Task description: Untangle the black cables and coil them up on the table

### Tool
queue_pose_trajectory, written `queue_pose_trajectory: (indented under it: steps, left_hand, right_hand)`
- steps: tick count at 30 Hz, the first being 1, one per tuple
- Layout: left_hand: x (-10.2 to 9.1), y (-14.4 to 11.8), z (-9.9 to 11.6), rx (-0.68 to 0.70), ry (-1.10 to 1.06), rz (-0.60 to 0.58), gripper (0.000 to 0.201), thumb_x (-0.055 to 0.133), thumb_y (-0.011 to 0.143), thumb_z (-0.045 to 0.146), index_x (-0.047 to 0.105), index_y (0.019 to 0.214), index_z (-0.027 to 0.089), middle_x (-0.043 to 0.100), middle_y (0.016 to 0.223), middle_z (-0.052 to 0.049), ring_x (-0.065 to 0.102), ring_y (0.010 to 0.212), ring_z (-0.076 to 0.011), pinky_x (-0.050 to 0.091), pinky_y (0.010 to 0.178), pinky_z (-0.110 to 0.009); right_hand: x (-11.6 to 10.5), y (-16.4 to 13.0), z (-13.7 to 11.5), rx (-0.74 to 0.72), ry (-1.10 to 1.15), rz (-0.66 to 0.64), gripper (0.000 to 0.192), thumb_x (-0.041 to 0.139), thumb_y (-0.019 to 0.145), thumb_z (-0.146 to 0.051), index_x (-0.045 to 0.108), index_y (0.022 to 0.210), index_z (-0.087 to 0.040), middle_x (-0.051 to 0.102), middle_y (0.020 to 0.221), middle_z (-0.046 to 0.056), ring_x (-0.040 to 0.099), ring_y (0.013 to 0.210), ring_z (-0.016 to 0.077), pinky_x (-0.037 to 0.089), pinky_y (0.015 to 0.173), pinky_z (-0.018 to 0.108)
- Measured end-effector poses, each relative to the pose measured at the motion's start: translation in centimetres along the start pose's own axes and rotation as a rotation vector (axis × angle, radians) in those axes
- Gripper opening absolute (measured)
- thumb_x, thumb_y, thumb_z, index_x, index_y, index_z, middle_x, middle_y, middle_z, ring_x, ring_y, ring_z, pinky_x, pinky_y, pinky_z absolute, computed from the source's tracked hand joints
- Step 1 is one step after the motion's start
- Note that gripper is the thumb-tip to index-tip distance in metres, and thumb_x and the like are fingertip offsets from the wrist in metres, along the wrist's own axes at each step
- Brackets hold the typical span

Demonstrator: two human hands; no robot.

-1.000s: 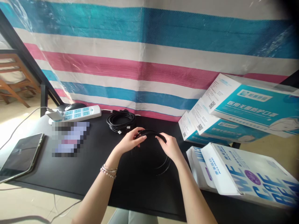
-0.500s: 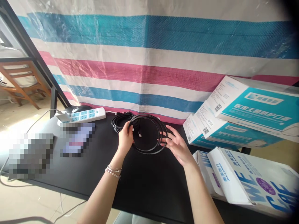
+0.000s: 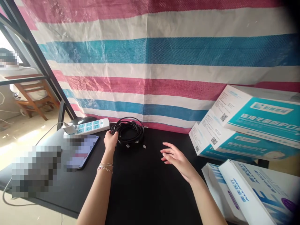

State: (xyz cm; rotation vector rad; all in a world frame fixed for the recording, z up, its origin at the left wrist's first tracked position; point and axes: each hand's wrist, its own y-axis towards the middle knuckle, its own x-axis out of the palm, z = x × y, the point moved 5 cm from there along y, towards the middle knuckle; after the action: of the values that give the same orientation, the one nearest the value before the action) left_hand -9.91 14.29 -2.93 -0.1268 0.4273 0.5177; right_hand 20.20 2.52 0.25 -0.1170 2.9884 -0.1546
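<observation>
My left hand (image 3: 110,140) grips the left edge of a coiled black cable (image 3: 130,132) at the back of the black table (image 3: 145,190). The coil rests on or against another black cable bundle there; small white connector ends stick out below it. My right hand (image 3: 174,156) hovers open above the table, to the right of the coils, fingers spread and holding nothing. A bead bracelet sits on my left wrist.
A white power strip (image 3: 90,125) with a plugged adapter and a black mouse (image 3: 87,119) lie at the back left. A phone (image 3: 81,150) lies left of my arm. Teal and white boxes (image 3: 246,125) are stacked at the right. A striped tarp (image 3: 152,62) hangs behind.
The coil was held up between both hands; my left hand has carried it back onto the other bundle, and my right hand has let go and drawn away to the right.
</observation>
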Motion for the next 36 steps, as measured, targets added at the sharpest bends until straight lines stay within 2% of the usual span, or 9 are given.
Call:
queue_pose_trajectory:
  steps: [3,5,9,17,20,23,26,31,36]
  left_hand:
    - [0.0,0.1,-0.3,-0.005,0.106,0.043,0.037,0.053,0.068,0.029,0.052,0.101,0.013,0.061,0.1,-0.018,0.053,0.107,-0.0332,0.041,0.087,-0.044]
    - [0.5,0.1,-0.3,0.007,0.137,0.007,0.046,0.054,0.068,0.03,0.049,0.11,0.012,0.058,0.11,-0.02,0.051,0.111,-0.0324,0.041,0.09,-0.041]
    - [1.6,-0.2,-0.3,0.023,0.162,-0.099,0.057,0.053,0.07,0.031,0.04,0.122,0.013,0.06,0.109,-0.017,0.058,0.101,-0.0284,0.045,0.083,-0.035]
    - [3.6,-2.1,0.7,0.1,0.227,-0.231,0.047,0.055,0.07,0.028,0.047,0.115,0.016,0.064,0.1,-0.014,0.06,0.1,-0.0295,0.045,0.081,-0.037]
    - [5.0,-3.5,1.6,0.148,0.256,-0.304,0.053,0.054,0.071,0.027,0.043,0.121,0.013,0.063,0.106,-0.016,0.058,0.104,-0.0289,0.043,0.086,-0.036]
    - [6.1,-5.0,2.6,0.188,0.283,-0.353,0.057,0.051,0.073,0.03,0.039,0.125,0.008,0.06,0.111,-0.02,0.055,0.108,-0.0301,0.042,0.088,-0.036]
    - [6.8,-6.3,3.3,0.199,0.338,-0.373,0.057,0.05,0.074,0.03,0.039,0.126,0.007,0.058,0.114,-0.02,0.054,0.11,-0.0298,0.041,0.089,-0.037]
    - [7.6,-8.0,4.1,0.264,0.416,-0.407,0.056,0.051,0.076,0.033,0.041,0.124,0.007,0.057,0.114,-0.02,0.049,0.114,-0.0305,0.04,0.09,-0.041]
    - [8.4,-9.1,4.1,0.407,0.34,-0.46,0.048,0.048,0.078,0.042,0.048,0.117,0.014,0.06,0.111,-0.015,0.048,0.115,-0.03,0.039,0.09,-0.042]
  right_hand:
    - [0.0,0.2,0.3,0.003,-0.009,0.029,0.054,0.06,0.072,-0.047,0.047,0.118,-0.022,0.06,0.1,0.007,0.064,0.079,0.0183,0.051,0.073,0.036]
    - [0.0,0.4,0.6,0.013,-0.024,0.032,0.054,0.061,0.071,-0.047,0.048,0.118,-0.022,0.06,0.098,0.006,0.064,0.077,0.0176,0.051,0.071,0.035]
    - [0.1,0.6,0.9,0.01,-0.035,0.037,0.052,0.061,0.071,-0.046,0.049,0.116,-0.022,0.06,0.096,0.005,0.063,0.075,0.017,0.05,0.07,0.034]
    - [-0.8,1.1,1.5,-0.033,-0.093,0.076,0.052,0.058,0.074,-0.048,0.048,0.117,-0.021,0.058,0.097,0.006,0.062,0.075,0.0175,0.051,0.071,0.035]
    - [-1.5,1.5,2.0,-0.074,-0.183,0.142,0.052,0.055,0.075,-0.05,0.046,0.117,-0.021,0.058,0.098,0.007,0.061,0.072,0.0173,0.051,0.071,0.037]
    - [-2.3,1.7,2.0,-0.137,-0.309,0.285,0.057,0.055,0.075,-0.052,0.044,0.12,-0.02,0.057,0.101,0.01,0.06,0.073,0.0176,0.052,0.07,0.036]
    - [-2.6,1.6,2.0,-0.182,-0.385,0.391,0.064,0.055,0.072,-0.054,0.043,0.123,-0.017,0.055,0.106,0.013,0.06,0.073,0.0183,0.054,0.066,0.035]
    - [-2.5,1.7,2.4,-0.232,-0.461,0.437,0.063,0.054,0.074,-0.051,0.041,0.126,-0.019,0.056,0.104,0.012,0.059,0.07,0.0177,0.054,0.064,0.036]
    - [-2.1,1.7,2.5,-0.271,-0.489,0.463,0.054,0.052,0.077,-0.045,0.043,0.124,-0.019,0.056,0.101,0.011,0.06,0.071,0.0185,0.053,0.062,0.035]
